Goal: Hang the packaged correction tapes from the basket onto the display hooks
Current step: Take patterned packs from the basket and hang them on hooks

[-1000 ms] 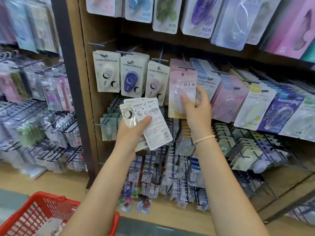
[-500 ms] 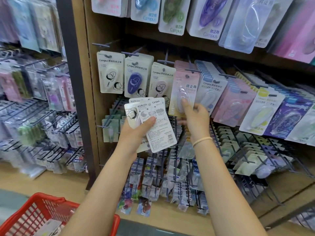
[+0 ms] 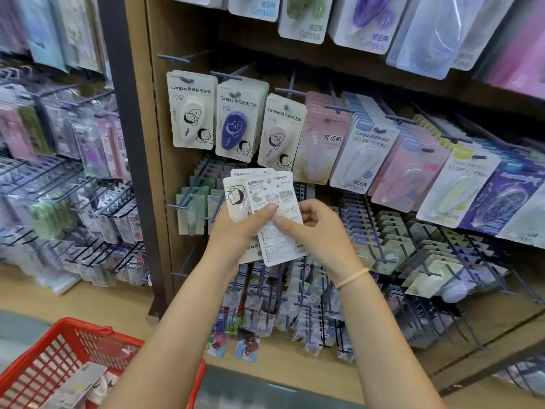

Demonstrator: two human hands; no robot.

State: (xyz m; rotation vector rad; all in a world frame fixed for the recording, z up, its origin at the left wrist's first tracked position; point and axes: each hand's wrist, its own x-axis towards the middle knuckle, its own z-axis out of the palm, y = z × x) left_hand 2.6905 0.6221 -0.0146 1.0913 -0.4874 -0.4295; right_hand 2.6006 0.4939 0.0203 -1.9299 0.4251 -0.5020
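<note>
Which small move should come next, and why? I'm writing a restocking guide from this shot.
Probably peel the front pack off the fan: the right hand already pinches it, while the left hand grips the other packs. It faces back-out, so likely turn it before hanging it on a hook; which hook suits it I cannot tell.

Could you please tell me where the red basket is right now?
In the head view, the red basket sits at the bottom left, on the floor below the left forearm and left of the wooden display shelf.
</note>
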